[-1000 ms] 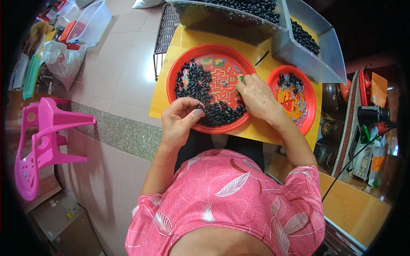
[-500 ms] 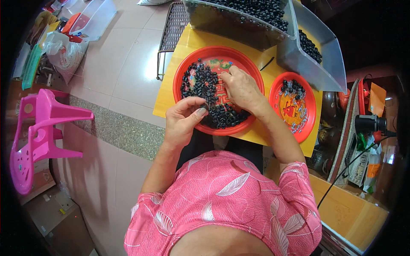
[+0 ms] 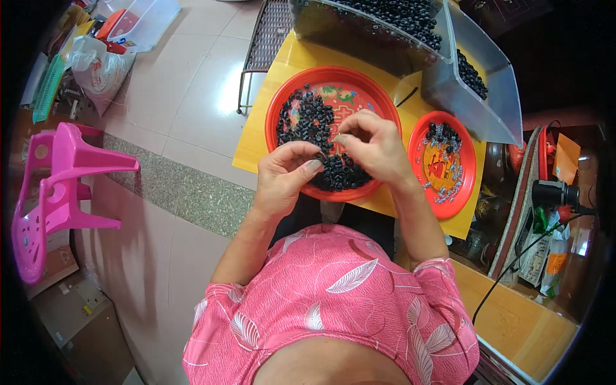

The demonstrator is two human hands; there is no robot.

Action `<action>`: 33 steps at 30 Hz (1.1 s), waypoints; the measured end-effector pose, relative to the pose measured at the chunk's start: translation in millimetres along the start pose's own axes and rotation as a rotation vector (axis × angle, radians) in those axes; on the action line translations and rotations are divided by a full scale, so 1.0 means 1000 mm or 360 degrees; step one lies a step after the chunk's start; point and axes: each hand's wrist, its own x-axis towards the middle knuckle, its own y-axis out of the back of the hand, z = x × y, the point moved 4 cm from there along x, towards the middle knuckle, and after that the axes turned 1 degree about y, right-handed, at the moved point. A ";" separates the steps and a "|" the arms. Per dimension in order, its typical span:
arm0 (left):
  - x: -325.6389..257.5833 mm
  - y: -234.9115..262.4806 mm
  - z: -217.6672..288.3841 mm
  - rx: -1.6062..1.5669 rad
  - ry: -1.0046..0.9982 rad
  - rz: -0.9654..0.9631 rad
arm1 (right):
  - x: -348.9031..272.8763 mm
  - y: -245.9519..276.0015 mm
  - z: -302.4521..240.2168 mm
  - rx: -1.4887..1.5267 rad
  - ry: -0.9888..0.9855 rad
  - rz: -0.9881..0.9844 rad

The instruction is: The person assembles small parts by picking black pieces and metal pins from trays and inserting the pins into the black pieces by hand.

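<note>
Over the big red tray (image 3: 273, 106) my left hand (image 3: 282, 176) pinches a small black ring-shaped piece (image 3: 319, 156) between thumb and forefinger. Close by on its right, my right hand (image 3: 378, 151) is closed in a pinch, thumb against fingertips. Whatever lies between those fingers is too small to make out. Many small black pieces (image 3: 313, 115) cover the tray's left and near parts, and its patterned bottom shows at the far right. To the right, a smaller red tray (image 3: 471, 163) holds black pieces (image 3: 444, 136) and small clear bits (image 3: 449, 192).
Both trays rest on a yellow board (image 3: 251, 151). Two clear plastic bins (image 3: 366, 45) (image 3: 500, 115) of black pieces stand at the far side. A pink plastic chair (image 3: 70, 179) is on the floor at left. A black cable (image 3: 513, 260) hangs at right.
My right hand has come back from the tray's far side toward my left hand. The left hand still pinches the black piece. The whole view has shifted slightly.
</note>
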 end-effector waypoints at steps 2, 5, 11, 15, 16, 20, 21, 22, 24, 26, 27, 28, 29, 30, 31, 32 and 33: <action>-0.001 -0.005 0.000 -0.0044 0.0037 -0.0012 | -0.011 -0.002 -0.011 0.0288 0.0072 0.0077; -0.001 -0.009 0.000 -0.0071 -0.0005 -0.0046 | -0.021 -0.004 -0.027 0.0284 0.0019 0.0134; -0.002 -0.015 0.004 0.0249 -0.0238 -0.0117 | -0.030 -0.002 -0.036 0.0106 0.0154 0.0152; -0.005 -0.021 0.010 0.0452 -0.0347 -0.0118 | -0.035 -0.003 -0.036 -0.0050 0.0436 0.0229; -0.006 -0.021 0.011 0.0423 -0.0294 -0.0083 | -0.035 -0.003 -0.036 -0.0049 0.0437 0.0230; -0.008 -0.023 0.012 0.0445 -0.0316 -0.0064 | -0.042 -0.003 -0.041 -0.0163 0.0490 0.0192; -0.008 -0.022 0.011 0.0445 -0.0317 -0.0064 | -0.042 -0.004 -0.041 -0.0194 0.0488 0.0134; -0.007 -0.020 0.010 0.0436 -0.0332 -0.0069 | -0.043 -0.004 -0.041 -0.0194 0.0489 0.0135; -0.007 -0.018 0.009 0.0426 -0.0347 -0.0075 | -0.044 -0.004 -0.037 -0.0182 0.0425 -0.0038; -0.006 -0.015 0.006 0.0227 -0.0177 -0.0033 | -0.043 0.002 -0.033 0.0025 0.0277 0.0005; -0.006 -0.013 0.005 0.0228 -0.0177 -0.0033 | -0.042 0.006 -0.028 0.0233 0.0130 0.0046; -0.004 -0.011 0.002 0.0031 -0.0061 -0.0067 | -0.040 0.009 -0.016 0.0381 0.0204 0.0061; -0.004 -0.010 -0.001 -0.0165 0.0057 -0.0100 | -0.040 0.011 -0.011 0.0383 0.0205 0.0062; -0.002 -0.010 -0.001 -0.0166 0.0062 -0.0106 | -0.041 0.011 0.001 0.0989 -0.0154 0.0007; -0.001 -0.011 -0.003 -0.0357 0.0160 -0.0126 | -0.044 0.006 0.011 0.1590 -0.0522 -0.0049; 0.000 -0.012 -0.005 -0.0547 0.0259 -0.0144 | -0.043 0.003 0.017 0.1724 -0.0519 -0.0117; 0.000 -0.011 -0.005 -0.0548 0.0268 -0.0149 | -0.043 0.002 0.021 0.1723 -0.0523 -0.0107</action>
